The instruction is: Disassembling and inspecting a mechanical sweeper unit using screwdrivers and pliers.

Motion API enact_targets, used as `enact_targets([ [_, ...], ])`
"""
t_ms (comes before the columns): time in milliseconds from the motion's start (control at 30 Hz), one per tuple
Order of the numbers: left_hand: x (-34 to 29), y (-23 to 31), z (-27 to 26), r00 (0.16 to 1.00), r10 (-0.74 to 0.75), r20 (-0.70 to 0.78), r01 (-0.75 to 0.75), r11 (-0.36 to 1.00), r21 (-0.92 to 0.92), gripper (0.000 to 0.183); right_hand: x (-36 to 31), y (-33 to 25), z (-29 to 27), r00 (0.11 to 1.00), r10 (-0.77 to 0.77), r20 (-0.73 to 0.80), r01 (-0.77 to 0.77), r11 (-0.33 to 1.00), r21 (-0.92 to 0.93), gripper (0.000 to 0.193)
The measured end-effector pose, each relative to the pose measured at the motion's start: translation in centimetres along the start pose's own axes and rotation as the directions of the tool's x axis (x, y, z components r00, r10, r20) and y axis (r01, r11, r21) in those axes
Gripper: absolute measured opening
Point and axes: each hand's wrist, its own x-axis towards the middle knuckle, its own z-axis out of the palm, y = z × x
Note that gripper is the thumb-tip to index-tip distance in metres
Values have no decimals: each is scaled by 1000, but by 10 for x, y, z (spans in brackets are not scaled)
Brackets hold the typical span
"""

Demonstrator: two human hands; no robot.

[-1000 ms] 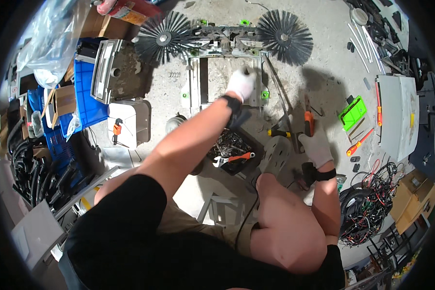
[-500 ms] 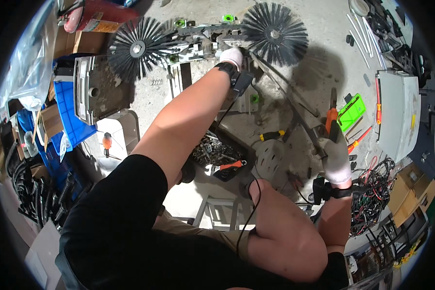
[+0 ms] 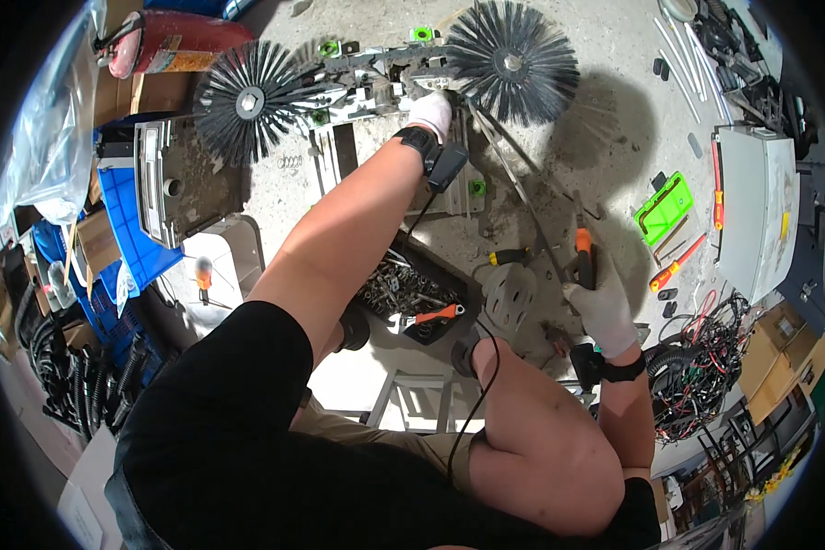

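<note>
Right hand point(image 3: 603, 310): gloved in white, curled around the black end of an orange-and-black handled tool point(image 3: 584, 242); closed in on the grip, not spread.
Handled tool: inside the right hand at its lower end, pointing out between 11 and 12 o'clock from the knuckles, metal tip uppermost.
Left hand point(image 3: 431, 114): gloved in white, up against the grimy metal frame point(image 3: 368, 64); cannot tell whether spread or pinching, hidden at the fingertips.
Metal frame: at the left hand's far side, stretching from 9 to 2 o'clock, with a round black brush point(image 3: 513, 62) at 2 and a second brush point(image 3: 250, 103) at 9.
Long bar point(image 3: 542, 234): slanting from the frame down toward the right hand; cannot tell whether touching there.
Black tray point(image 3: 444, 269): at 9 o'clock from the right hand; heaped with small metal parts point(image 3: 401, 289), plus an orange-handled wrench point(image 3: 437, 314) at its near edge.
Green case point(image 3: 676, 203): at 1 o'clock from the right hand, open, with a slim dark piece inside.
Red-and-yellow screwdriver point(image 3: 678, 263): at 2 o'clock from the right hand, on the floor.
Tangled wires point(image 3: 706, 371): at 4 o'clock from the right hand, beside a cardboard box point(image 3: 779, 353); contents unclear.
Blue crate point(image 3: 146, 211): at 8 o'clock from the left hand.
</note>
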Motion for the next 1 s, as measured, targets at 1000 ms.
enact_targets([
  [1000,-18,51,12,759,-565,-324,46,543,-838,26,-1,-5,12,975,158,156,-196,942,272,33],
])
